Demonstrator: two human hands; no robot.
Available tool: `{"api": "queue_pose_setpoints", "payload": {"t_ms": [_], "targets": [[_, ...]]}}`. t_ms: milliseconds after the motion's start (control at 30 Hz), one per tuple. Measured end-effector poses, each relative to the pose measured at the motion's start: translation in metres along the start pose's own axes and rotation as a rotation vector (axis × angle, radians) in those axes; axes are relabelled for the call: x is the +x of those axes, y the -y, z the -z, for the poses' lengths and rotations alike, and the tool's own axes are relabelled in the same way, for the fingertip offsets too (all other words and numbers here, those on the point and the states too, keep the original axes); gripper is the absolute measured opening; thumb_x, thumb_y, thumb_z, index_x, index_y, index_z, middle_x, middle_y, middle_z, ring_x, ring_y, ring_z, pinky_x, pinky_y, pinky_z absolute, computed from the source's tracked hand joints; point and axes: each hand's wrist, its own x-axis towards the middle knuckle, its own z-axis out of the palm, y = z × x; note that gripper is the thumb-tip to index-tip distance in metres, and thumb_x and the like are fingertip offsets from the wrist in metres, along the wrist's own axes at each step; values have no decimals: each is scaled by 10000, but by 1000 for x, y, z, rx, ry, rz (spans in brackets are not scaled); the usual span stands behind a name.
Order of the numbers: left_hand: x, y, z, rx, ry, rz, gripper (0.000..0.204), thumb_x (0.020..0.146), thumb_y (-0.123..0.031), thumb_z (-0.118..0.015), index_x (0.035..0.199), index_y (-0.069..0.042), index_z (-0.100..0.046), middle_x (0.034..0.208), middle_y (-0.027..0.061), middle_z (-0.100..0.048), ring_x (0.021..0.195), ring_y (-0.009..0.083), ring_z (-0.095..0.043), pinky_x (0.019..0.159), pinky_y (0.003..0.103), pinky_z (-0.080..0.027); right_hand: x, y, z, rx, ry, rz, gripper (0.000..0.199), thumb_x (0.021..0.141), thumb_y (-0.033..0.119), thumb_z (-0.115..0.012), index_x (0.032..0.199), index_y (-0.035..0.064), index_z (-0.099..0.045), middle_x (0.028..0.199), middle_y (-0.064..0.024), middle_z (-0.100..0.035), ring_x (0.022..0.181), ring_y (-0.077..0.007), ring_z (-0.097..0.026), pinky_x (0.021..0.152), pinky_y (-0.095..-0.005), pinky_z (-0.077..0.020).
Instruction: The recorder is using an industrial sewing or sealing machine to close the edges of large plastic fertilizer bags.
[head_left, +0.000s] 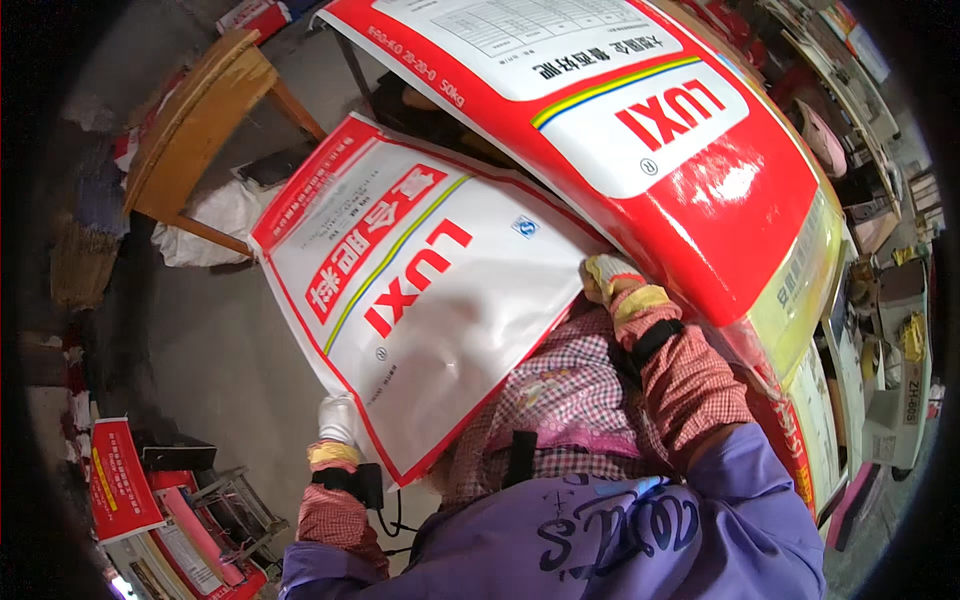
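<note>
My left hand [338, 420], in a white glove, grips the lower left corner of a large red and white woven sack [450, 300] that I hold spread in front of me. My right hand [612, 276], gloved too, is tucked under the sack's right edge, pressed against a second, bigger red and white sack [700, 160] that curves overhead to the right. Checked sleeve covers with black wrist straps sit on both forearms. I wear a purple top [600, 540].
A wooden stool [195, 120] stands at the upper left on the grey concrete floor [220, 340], with a white bag [215, 215] beneath it. More red sacks and a metal frame [215, 500] lie at the lower left. Cluttered shelves [880, 250] run along the right.
</note>
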Motion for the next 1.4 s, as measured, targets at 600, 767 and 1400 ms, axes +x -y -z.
{"api": "queue_pose_setpoints", "payload": {"t_ms": [600, 767, 1400], "targets": [[83, -5, 216, -828, -395, 103, 423, 766, -214, -608, 1062, 65, -492, 1261, 250, -355, 1206, 315, -310, 1009, 349, -243, -245, -94, -89, 992, -846, -508, 518, 671, 364, -690, 1034, 16, -566, 951, -184, -611, 887, -306, -593, 747, -347, -470], [96, -95, 332, -867, -541, -301, 360, 827, -179, -552, 1091, 56, -481, 1296, 179, -343, 1178, 261, -367, 977, 333, -301, -264, -21, -1, 764, -673, -165, 595, 653, 373, -689, 1080, -8, -527, 1013, -183, -590, 959, -303, -563, 834, -357, -436], [43, -363, 449, -1055, 470, -875, 350, 822, -337, -587, 921, -3, -552, 791, 26, -579, 668, 85, -530, 645, 212, -433, -264, 21, 68, 1164, -928, -177, 273, 712, 329, -637, 788, 66, -636, 691, -88, -622, 626, -180, -593, 582, -300, -462]]}}
